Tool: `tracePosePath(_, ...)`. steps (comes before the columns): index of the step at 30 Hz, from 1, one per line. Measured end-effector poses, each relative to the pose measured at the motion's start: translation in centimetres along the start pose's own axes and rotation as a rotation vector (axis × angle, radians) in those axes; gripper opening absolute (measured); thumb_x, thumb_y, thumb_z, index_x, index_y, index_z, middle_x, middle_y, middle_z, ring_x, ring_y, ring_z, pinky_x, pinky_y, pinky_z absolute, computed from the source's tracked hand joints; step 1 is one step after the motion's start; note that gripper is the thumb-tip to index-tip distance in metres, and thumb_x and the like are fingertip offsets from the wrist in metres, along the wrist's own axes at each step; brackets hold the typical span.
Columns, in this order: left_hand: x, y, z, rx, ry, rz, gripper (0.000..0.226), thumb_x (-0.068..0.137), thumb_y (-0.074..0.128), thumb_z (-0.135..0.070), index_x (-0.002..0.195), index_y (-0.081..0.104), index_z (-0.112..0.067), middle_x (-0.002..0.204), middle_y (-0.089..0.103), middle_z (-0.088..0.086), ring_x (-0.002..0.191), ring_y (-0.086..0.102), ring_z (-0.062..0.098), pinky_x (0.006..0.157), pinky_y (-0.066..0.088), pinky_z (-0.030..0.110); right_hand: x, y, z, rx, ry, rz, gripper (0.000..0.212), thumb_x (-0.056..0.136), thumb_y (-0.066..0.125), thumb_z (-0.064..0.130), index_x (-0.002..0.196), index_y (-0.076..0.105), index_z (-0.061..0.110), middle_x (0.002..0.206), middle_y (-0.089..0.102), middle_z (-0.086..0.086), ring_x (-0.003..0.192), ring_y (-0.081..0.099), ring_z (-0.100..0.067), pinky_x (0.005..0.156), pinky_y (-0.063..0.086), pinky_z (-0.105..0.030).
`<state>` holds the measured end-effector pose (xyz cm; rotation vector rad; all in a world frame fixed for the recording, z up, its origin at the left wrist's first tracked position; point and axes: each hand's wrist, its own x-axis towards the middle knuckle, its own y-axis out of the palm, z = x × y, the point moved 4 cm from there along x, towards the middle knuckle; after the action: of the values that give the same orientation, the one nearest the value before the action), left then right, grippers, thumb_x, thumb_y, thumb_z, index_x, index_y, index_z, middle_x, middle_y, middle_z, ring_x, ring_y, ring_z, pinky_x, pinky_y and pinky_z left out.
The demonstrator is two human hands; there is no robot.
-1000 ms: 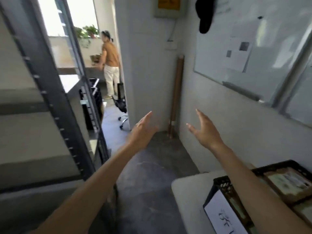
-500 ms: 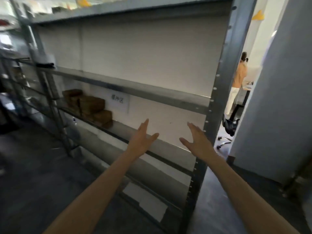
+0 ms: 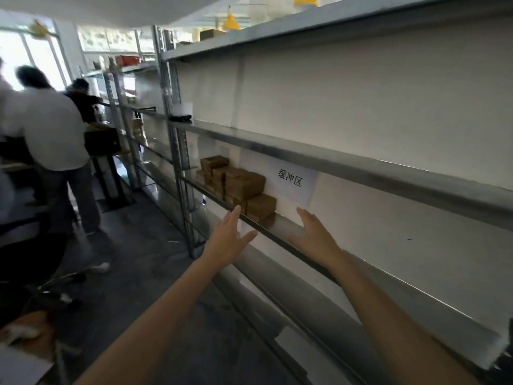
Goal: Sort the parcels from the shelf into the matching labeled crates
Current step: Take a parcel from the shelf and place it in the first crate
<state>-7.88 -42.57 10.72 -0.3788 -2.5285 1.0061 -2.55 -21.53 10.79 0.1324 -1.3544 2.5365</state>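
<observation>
Several brown cardboard parcels (image 3: 241, 187) are stacked on a middle shelf of the grey metal shelf unit (image 3: 361, 168), left of a white paper label (image 3: 293, 184) with printed characters. My left hand (image 3: 229, 240) is held out flat in front of the shelf edge, just below and right of the parcels, holding nothing. My right hand (image 3: 315, 232) is stretched out over the shelf board under the label, fingers straight, empty. Both hands are a short way from the nearest parcel (image 3: 261, 207). No crates are in view.
Two people (image 3: 52, 140) stand at a dark table (image 3: 102, 151) in the aisle to the left. More shelving (image 3: 130, 107) continues behind them. A dark chair base (image 3: 52, 284) lies on the grey floor at lower left. Boxes and yellow objects (image 3: 231, 22) sit on the top shelf.
My view has swung left from the doorway and table with crates to the shelf, and I have moved closer. Both outstretched hands now reach near the stacked parcels.
</observation>
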Motion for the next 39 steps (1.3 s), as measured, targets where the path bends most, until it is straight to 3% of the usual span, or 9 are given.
tracePosePath(2,1.2,-1.3,2.6,0.041,0.016,0.002,0.083,0.090,0.053,-0.054,0.153,0.010,-0.023,0.160,0.017,0.002,0.146,0.016,0.024,0.117,0.023,0.048,2.3,2.0,1.5,-0.001,-0.019,0.008,0.078,0.094,0.059,0.041,0.155,0.016,0.017,0.162,0.019,-0.004,0.148,0.018,-0.021,0.119,0.022,-0.039)
tracePosePath(6,3.8,-2.4,6.6,0.034,0.037,0.003,0.083,0.090,0.055,-0.049,0.154,0.011,-0.018,0.159,0.018,0.002,0.146,0.015,0.021,0.118,0.021,0.049,6.4,5.4,3.1,0.003,-0.005,0.043,0.080,0.092,0.059,0.045,0.155,0.015,0.022,0.161,0.020,-0.004,0.147,0.021,-0.023,0.116,0.029,-0.047)
tracePosePath(9,6.5,-2.1,9.0,0.052,0.049,0.010,0.081,0.092,0.054,-0.044,0.153,0.011,-0.014,0.160,0.015,0.003,0.148,0.006,0.018,0.121,0.005,0.041,9.8,7.1,2.9,-0.017,0.011,0.048,0.081,0.092,0.059,0.046,0.155,0.014,0.023,0.161,0.021,-0.003,0.147,0.023,-0.024,0.115,0.031,-0.050)
tracePosePath(13,11.0,-1.0,11.7,0.071,0.053,0.033,0.083,0.092,0.053,-0.048,0.154,0.009,-0.016,0.161,0.011,0.001,0.148,0.000,0.014,0.118,-0.001,0.036,15.1,9.3,1.6,-0.034,0.034,0.066,0.082,0.092,0.059,0.047,0.155,0.012,0.023,0.162,0.018,-0.004,0.148,0.018,-0.024,0.116,0.029,-0.050)
tracePosePath(18,18.7,0.4,15.1,0.029,0.007,0.067,0.087,0.087,0.052,-0.058,0.154,0.006,-0.025,0.161,0.013,-0.001,0.148,0.008,0.020,0.118,0.006,0.042,23.0,12.7,-0.6,-0.007,0.101,0.063,0.082,0.092,0.060,0.046,0.156,0.013,0.025,0.162,0.017,-0.003,0.148,0.020,-0.024,0.116,0.030,-0.048)
tracePosePath(26,31.5,3.9,19.0,0.023,-0.025,0.189,0.091,0.086,0.060,-0.053,0.153,0.004,-0.028,0.160,0.014,-0.002,0.145,0.021,0.022,0.115,0.026,0.044,35.1,17.5,-4.7,0.035,0.227,0.091,0.085,0.090,0.064,0.042,0.155,0.013,0.022,0.160,0.021,-0.006,0.144,0.029,-0.024,0.114,0.033,-0.047)
tracePosePath(33,38.8,8.6,22.3,0.030,0.003,0.369,0.096,0.084,0.067,-0.046,0.153,0.007,-0.019,0.156,0.026,0.002,0.139,0.034,0.023,0.112,0.032,0.040,40.5,21.2,-9.0,0.089,0.382,0.117,0.092,0.088,0.068,0.040,0.156,0.010,0.019,0.158,0.022,-0.011,0.143,0.028,-0.028,0.114,0.032,-0.049)
tracePosePath(37,42.2,11.5,23.6,-0.007,0.063,0.478,0.093,0.086,0.068,-0.035,0.152,0.006,-0.013,0.154,0.029,0.008,0.140,0.033,0.026,0.114,0.029,0.040,42.2,23.7,-11.3,0.123,0.466,0.131,0.103,0.079,0.071,0.051,0.156,0.010,0.019,0.152,0.031,-0.013,0.134,0.038,-0.031,0.108,0.038,-0.049)
tracePosePath(39,43.6,12.7,24.3,-0.089,0.065,0.495,0.087,0.086,0.069,-0.026,0.151,0.012,-0.012,0.150,0.034,0.010,0.138,0.035,0.025,0.113,0.028,0.034,42.8,25.7,-13.4,0.150,0.538,0.105,0.113,0.064,0.067,0.072,0.154,0.014,0.025,0.142,0.043,-0.009,0.123,0.048,-0.028,0.101,0.046,-0.048)
